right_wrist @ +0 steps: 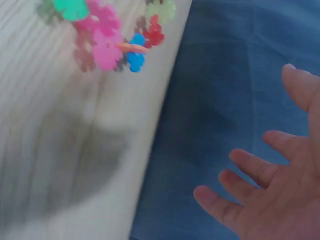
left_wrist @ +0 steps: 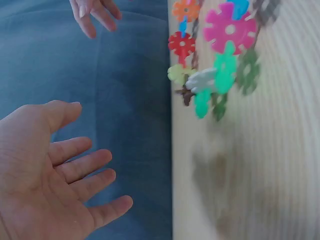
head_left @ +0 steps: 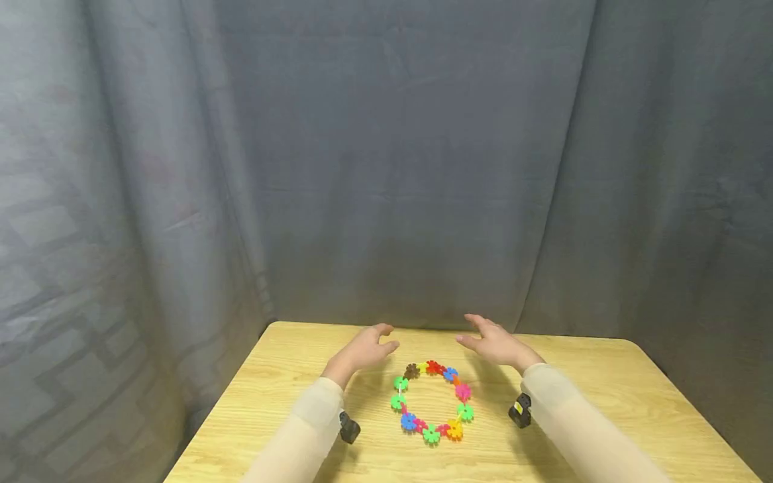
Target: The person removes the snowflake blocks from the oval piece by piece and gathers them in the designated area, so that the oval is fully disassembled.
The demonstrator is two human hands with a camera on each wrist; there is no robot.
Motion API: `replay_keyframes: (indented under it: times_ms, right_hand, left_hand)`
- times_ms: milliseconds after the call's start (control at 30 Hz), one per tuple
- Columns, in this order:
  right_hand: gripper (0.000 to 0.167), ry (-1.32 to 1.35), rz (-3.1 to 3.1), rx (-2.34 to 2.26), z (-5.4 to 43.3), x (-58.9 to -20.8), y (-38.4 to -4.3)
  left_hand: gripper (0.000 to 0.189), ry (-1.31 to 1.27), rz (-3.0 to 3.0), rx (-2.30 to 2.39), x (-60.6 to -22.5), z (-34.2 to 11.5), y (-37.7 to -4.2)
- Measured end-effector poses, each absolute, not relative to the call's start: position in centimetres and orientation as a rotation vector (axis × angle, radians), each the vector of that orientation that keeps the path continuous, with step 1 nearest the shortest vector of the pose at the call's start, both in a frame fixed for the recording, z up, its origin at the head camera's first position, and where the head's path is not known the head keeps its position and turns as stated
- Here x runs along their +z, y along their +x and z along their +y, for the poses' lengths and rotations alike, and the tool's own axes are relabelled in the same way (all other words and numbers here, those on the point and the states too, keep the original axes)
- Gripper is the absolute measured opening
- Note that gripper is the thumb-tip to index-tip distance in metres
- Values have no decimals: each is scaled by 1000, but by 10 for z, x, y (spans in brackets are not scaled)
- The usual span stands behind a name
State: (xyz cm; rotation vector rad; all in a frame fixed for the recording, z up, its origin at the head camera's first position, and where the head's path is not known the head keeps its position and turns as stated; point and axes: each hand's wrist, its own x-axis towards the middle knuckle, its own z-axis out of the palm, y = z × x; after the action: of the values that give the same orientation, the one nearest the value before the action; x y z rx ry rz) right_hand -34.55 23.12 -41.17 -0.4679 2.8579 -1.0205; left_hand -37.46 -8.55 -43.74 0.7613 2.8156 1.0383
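Note:
A closed ring of notched plastic snowflake discs [head_left: 431, 435] lies on the wooden table, its pieces green, blue, pink, red, orange, yellow and brown. My left hand [head_left: 364, 347] hovers beyond the ring's left side with fingers spread, holding nothing. Across from it, my right hand [head_left: 496, 343] is raised past the ring's right side, fingers apart and bare. Neither hand touches the ring. In the left wrist view, a pink disc [left_wrist: 230, 29] and a red disc [left_wrist: 181, 44] show beyond the open left palm [left_wrist: 45, 185]. The right wrist view shows the right palm [right_wrist: 285, 195] and part of the ring.
The light wooden table [head_left: 604, 402] has rounded far corners. Behind it hangs a grey-blue curtain [head_left: 392, 168], close to the table's far edge. Small black wrist cameras sit under both forearms, the left camera [head_left: 349, 427] and the right camera [head_left: 520, 410].

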Motion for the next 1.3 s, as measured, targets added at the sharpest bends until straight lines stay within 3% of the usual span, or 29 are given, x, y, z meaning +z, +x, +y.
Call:
replay_keyframes:
  times_ms: [467,867,1100,1300]
  right_hand:
    - [81,-349,2704,-1160,194,-462,-350]
    - [63,-447,2627,-1232,172,-482,-346]
    - [60,-530,2545,-1371,170,-487,-342]
    - [49,-612,2526,-1486,173,-481,-334]
  left_hand:
    - [47,718,2722,1046,-473,-56,-370]
    - [43,709,2670,1031,-493,-41,-359]
    - [27,747,2698,1068,-497,-37,-353]
    - [17,936,2795,1061,-488,-32,-345]
